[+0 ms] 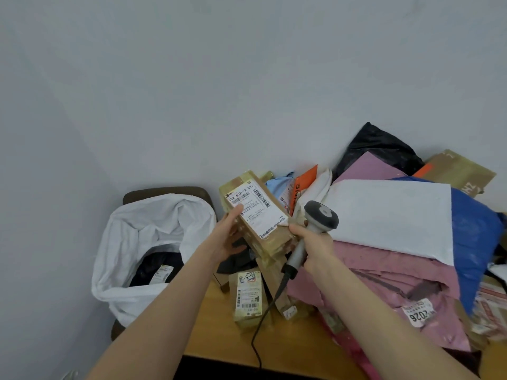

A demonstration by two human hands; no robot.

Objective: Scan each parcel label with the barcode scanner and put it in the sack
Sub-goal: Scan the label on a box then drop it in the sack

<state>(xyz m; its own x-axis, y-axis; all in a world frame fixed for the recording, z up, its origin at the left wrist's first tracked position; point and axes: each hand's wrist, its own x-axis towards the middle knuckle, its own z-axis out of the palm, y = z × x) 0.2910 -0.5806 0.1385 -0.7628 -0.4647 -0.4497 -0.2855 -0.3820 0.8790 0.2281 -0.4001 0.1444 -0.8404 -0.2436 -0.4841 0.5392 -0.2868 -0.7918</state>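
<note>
A brown cardboard box is held up above the table's left end, tilted, with its white label facing the camera. The top line of the label reads "502 602-12 N03" over several barcodes, and the smaller print is too fine to read. The left hand grips the box from the left, thumb on the label. The right hand is wrapped round the handle of the grey scanner. Its thumb seems to touch the box's lower corner. The scanner's cable trails down across the wooden table.

Below stands a small box with its own barcode label. On the right, parcels are piled up: a white envelope, a blue bag, and a pink bag whose sticker shows "2026" upside down. The white sack gapes open at the left, with a labelled black parcel inside.
</note>
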